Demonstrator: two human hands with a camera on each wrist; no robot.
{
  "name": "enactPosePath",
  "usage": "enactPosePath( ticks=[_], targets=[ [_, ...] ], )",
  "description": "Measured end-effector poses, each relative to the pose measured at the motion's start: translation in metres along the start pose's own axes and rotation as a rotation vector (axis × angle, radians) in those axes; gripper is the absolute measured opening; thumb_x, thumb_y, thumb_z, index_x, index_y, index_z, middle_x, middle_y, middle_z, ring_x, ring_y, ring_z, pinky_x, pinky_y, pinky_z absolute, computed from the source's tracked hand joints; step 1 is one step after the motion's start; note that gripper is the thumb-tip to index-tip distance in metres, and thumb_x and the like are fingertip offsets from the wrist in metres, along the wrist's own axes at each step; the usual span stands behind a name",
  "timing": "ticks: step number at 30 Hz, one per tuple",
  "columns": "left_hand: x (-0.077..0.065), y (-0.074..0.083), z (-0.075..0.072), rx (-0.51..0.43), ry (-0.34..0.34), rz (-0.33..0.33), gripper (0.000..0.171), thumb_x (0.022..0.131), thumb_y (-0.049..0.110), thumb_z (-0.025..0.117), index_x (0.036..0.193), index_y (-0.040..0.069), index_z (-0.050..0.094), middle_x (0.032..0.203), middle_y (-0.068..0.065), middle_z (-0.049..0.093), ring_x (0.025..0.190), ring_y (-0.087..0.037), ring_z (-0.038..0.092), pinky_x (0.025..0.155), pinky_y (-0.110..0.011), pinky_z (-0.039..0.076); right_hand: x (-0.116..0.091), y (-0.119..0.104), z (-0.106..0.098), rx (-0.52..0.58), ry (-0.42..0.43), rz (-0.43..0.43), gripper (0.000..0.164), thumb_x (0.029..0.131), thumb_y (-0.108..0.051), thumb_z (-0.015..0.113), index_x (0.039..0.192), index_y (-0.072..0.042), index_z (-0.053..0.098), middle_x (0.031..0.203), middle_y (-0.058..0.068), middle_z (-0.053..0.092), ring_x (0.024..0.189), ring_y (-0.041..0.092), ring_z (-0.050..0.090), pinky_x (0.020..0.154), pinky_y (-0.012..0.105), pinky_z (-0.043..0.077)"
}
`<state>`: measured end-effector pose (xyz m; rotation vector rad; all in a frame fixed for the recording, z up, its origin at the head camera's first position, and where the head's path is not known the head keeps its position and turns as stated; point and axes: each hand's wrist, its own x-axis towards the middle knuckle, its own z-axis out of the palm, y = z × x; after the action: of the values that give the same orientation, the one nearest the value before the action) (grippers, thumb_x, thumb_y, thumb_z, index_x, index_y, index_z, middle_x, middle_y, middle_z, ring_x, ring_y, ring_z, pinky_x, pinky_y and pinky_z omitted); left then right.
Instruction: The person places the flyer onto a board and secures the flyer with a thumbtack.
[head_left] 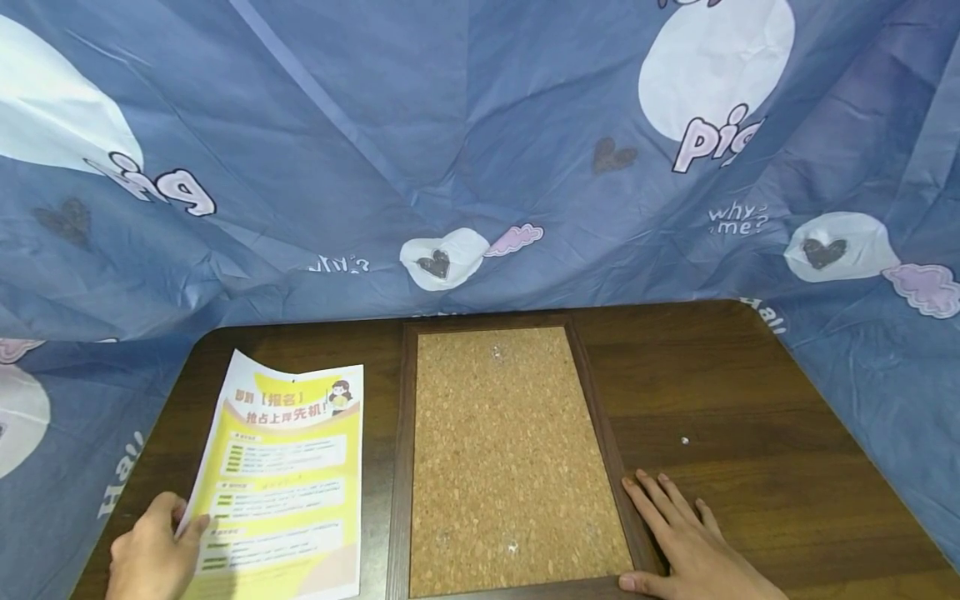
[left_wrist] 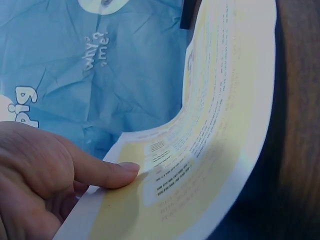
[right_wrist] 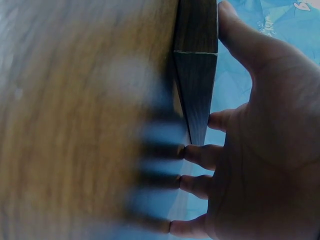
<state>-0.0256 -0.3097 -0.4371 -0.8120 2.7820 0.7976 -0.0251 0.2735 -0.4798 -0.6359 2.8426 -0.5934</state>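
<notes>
A yellow-and-white printed poster (head_left: 285,492) stands left of a wood-framed cork board (head_left: 517,467). My left hand (head_left: 153,546) pinches its left edge near the bottom, thumb on the printed face. In the left wrist view the sheet (left_wrist: 170,160) bends in a curve away from the thumb. My right hand (head_left: 693,550) spreads its fingers at the board's lower right corner, with the thumb at the bottom strip and the fingertips by the right strip. The right wrist view shows the frame's corner (right_wrist: 196,75) beside the thumb.
Small clear pins (head_left: 497,353) show on the cork near its top, with another (head_left: 513,547) near its bottom. A small clear piece (head_left: 685,440) lies on the dark wooden table (head_left: 735,375) at right. A blue printed cloth (head_left: 450,150) hangs behind the table.
</notes>
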Motion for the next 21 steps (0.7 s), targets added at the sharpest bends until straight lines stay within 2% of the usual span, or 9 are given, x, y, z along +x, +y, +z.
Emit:
enactPosePath(
  ticks=[6,13,15,18,21],
  targets=[
    [0.0,0.001,-0.004,-0.015,0.022,-0.02,0.029,0.091,0.003,0.066,0.11,-0.01,0.05,0.084,-0.028,0.062,0.077,-0.043,0.059,0.067,-0.059,0.044,-0.001,-0.001,0.0,0.004,0.001,0.003,0.099,0.084,-0.058,0.071,0.156,-0.008,0.025,0.154,0.028,0.029,0.135,0.059,0.026,0.08,0.085,0.029],
    [0.002,-0.001,-0.005,-0.019,0.034,-0.032,0.034,0.09,0.002,0.067,0.115,-0.017,0.053,0.083,-0.03,0.064,0.064,-0.032,0.062,0.062,-0.053,0.047,0.0,-0.001,0.0,0.013,-0.006,0.011,0.098,0.084,-0.058,0.07,0.156,-0.009,0.025,0.155,0.028,0.028,0.136,0.058,0.025,0.081,0.085,0.028],
    [0.004,-0.004,-0.004,-0.048,0.028,-0.039,0.036,0.09,0.002,0.067,0.116,-0.019,0.052,0.083,-0.031,0.065,0.061,-0.029,0.063,0.059,-0.049,0.049,0.0,-0.001,0.0,0.01,-0.006,0.008,0.099,0.084,-0.058,0.07,0.157,-0.009,0.024,0.154,0.029,0.028,0.135,0.059,0.025,0.08,0.086,0.027],
    [0.007,-0.01,-0.003,-0.106,-0.007,-0.042,0.04,0.091,0.003,0.066,0.119,-0.02,0.05,0.08,-0.029,0.066,0.057,-0.025,0.064,0.052,-0.042,0.051,0.0,0.0,-0.001,0.014,-0.01,0.007,0.099,0.084,-0.058,0.07,0.157,-0.01,0.024,0.155,0.029,0.027,0.136,0.059,0.025,0.08,0.086,0.027],
    [0.01,-0.017,-0.004,-0.187,-0.076,-0.042,0.043,0.094,0.005,0.064,0.123,-0.02,0.046,0.076,-0.024,0.067,0.056,-0.024,0.065,0.048,-0.039,0.052,0.0,0.0,-0.001,0.013,-0.011,0.007,0.099,0.084,-0.058,0.071,0.157,-0.01,0.024,0.155,0.029,0.028,0.136,0.059,0.025,0.08,0.086,0.028]
  ],
)
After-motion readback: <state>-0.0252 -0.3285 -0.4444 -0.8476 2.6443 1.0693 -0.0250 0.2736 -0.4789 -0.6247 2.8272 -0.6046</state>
